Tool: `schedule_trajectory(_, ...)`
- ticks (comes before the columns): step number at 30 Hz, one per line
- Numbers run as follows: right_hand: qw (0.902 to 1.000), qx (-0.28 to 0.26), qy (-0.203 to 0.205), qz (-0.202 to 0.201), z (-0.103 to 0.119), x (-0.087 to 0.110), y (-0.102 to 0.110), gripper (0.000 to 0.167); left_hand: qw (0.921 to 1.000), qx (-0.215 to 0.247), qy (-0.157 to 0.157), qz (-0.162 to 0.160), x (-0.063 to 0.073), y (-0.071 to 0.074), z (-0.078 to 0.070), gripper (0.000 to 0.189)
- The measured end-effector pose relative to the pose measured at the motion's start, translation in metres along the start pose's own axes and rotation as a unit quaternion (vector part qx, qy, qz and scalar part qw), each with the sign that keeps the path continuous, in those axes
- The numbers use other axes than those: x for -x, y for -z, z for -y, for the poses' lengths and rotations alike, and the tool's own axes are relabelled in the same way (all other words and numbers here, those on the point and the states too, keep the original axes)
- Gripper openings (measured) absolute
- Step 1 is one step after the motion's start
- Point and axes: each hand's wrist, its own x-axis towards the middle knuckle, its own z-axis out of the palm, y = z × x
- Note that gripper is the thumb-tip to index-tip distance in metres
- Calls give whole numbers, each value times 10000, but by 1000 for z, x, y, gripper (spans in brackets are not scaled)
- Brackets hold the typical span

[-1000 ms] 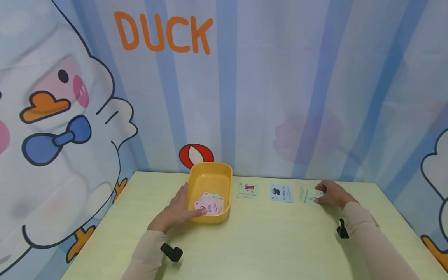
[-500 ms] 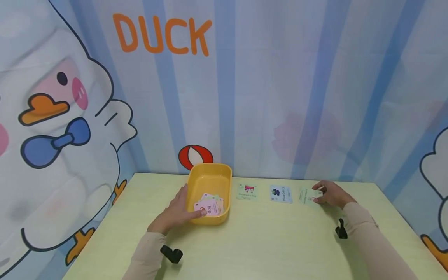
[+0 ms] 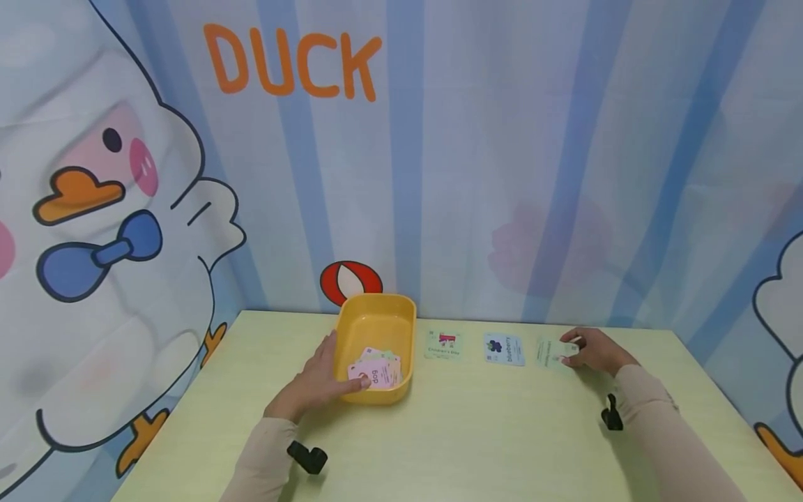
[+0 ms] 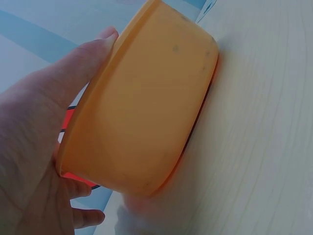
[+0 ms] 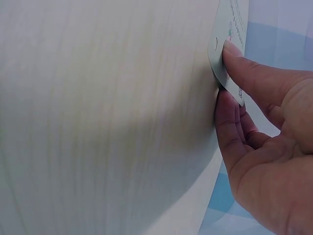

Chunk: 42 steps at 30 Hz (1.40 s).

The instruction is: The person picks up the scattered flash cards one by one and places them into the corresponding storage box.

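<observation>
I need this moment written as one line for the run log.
left hand: holds yellow tray | right hand: pinches pale green card on table | blueberry card: flat, untouched

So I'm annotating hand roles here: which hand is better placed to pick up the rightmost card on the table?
The right hand: its fingertips already pinch the edge of the rightmost card. The left hand is busy gripping the yellow tray, on the far side of the other cards.
</observation>
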Motion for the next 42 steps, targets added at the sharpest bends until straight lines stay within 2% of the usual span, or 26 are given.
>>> schedule_trajectory(21, 10000, -52, 9, 19, 3, 1, 5, 56, 9999, 129, -57, -5, 2, 0, -2, 126)
schedule_trajectory(27, 9983, -571, -95, 47, -2, 0, 2, 60, 9999, 104, -17, 21, 2, 0, -1, 125)
schedule_trajectory(34, 9920, -1255, -142, 14, -6, 2, -2, 61, 9999, 104, -41, 26, 1, 1, -1, 126)
schedule_trajectory(42, 9897, -1411, -204, -99, -5, 3, -2, 60, 9998, 199, -70, 32, 2, 2, -1, 126)
